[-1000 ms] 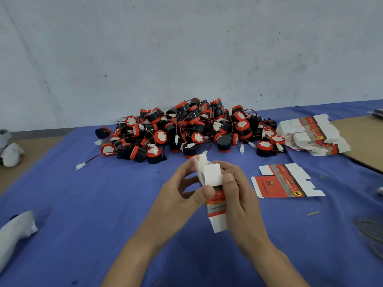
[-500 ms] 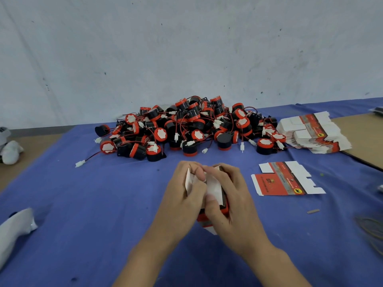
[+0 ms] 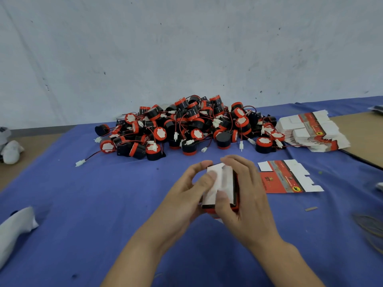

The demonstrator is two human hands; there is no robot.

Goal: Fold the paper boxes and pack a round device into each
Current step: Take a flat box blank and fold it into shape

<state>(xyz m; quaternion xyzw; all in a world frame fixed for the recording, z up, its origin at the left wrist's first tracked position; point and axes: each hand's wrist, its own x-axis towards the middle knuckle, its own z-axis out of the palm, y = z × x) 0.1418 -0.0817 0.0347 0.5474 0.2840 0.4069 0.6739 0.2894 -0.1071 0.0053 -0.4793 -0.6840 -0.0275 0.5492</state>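
Grey wall (image 3: 186, 48) right across the back, scuffed and speckled. Blue cloth (image 3: 83, 204) over nearly the whole tabletop. Dead centre at the far side of it, the heap of round devices (image 3: 186, 127): black drums with red caps and white labels, red-and-black leads and white plugs tangled all through.

Just right of the heap, touching its last few drums, a slumped stack of flat boxes (image 3: 310, 131) in white, red and grey, at the cloth's edge, bare brown board (image 3: 364, 137) beyond.

In front of the heap, on the near side, both hands on one paper box (image 3: 224, 179). Left hand (image 3: 186, 199) gripping from the left, thumb pressed flat on the white flap, fingers curled round behind. Right hand (image 3: 248, 204) clamped on from the right, thumb down on the near end of that same white face, fingers hooked over the far edge. Box tilted white side up, red and black rim peeping out along its right and near edges. Touching the cloth or not, impossible to tell.

In front of the heap and off to the right, just beside the right hand, one flat box blank (image 3: 288, 179) printed side up on the cloth. Well left of the heap and nearer, a white bundle (image 3: 14, 230) at the frame edge. Off the heap's left front corner, one stray white plug (image 3: 80, 163) on its lead. Smallest of all, a tan sliver (image 3: 310, 208) near the blank, front right of the heap.
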